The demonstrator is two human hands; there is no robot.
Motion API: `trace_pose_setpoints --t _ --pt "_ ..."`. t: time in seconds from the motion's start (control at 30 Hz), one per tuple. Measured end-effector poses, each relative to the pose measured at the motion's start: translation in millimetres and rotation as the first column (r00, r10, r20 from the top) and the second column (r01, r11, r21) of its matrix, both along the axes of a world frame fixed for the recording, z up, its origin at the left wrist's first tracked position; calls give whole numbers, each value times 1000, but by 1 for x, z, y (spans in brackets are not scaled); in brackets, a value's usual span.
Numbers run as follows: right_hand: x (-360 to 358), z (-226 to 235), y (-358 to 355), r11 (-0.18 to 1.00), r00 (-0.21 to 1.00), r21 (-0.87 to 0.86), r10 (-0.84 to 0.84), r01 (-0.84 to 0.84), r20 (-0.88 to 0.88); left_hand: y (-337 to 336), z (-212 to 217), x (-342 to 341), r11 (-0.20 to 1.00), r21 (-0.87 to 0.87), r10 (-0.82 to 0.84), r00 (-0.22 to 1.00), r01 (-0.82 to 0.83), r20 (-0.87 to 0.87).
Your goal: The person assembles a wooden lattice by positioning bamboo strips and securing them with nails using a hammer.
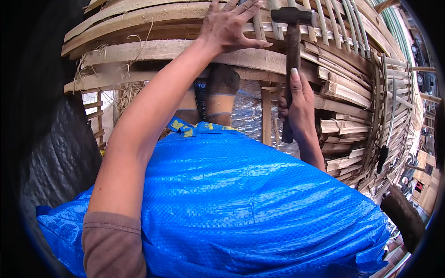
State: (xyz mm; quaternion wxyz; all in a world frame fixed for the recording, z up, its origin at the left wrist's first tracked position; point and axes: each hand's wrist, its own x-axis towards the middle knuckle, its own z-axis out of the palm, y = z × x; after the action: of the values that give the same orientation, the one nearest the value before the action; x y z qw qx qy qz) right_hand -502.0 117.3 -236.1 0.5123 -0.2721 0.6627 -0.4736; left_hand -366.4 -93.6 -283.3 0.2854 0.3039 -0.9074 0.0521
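Nearest the camera a blue woven tarp covers the lap and fills the lower view, its far edge ending just beneath both forearms. Above that edge the right hand is clenched on the dark wooden handle of a hammer, low on the shaft with the thumb laid up along it — a hold that seems meant to give swing and aim at once. The steel head stands above this grip, level with the thin bamboo slats and touching or all but touching them (the exact contact is too small to tell). Across from the hammer head, the left hand is spread open and pressed flat on the slats and the thick curved bamboo strips, grasping nothing; it looks placed to steady the work, its thumb pointing toward the hammer and close beside it. Below this hand a foot shows through the frame. Beyond the right grip, cut bamboo ends stack tightly toward the rim, so free room lies mostly between the two forearms — little elsewhere.
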Motion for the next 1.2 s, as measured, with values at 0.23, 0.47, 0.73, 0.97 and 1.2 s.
trace_pose_setpoints --t 0.23,0.47,0.73,0.97,1.2 --pt "3 -22 3 999 989 26 31 -28 -143 3 -6 -1 1000 9 -2 1000 2 -5" --pt "-12 2 16 976 990 -185 -129 117 -58 3 -13 -3 997 18 67 995 -69 73" --pt "-24 -51 97 978 782 -189 -188 91 -595 3 7 -2 973 230 -10 987 -28 162" --pt "-22 -128 177 999 616 30 44 -33 -786 13 61 -13 950 286 -61 971 128 -231" --pt "-34 -164 196 953 530 294 285 -70 -799 11 74 -13 921 382 -30 990 82 -139"
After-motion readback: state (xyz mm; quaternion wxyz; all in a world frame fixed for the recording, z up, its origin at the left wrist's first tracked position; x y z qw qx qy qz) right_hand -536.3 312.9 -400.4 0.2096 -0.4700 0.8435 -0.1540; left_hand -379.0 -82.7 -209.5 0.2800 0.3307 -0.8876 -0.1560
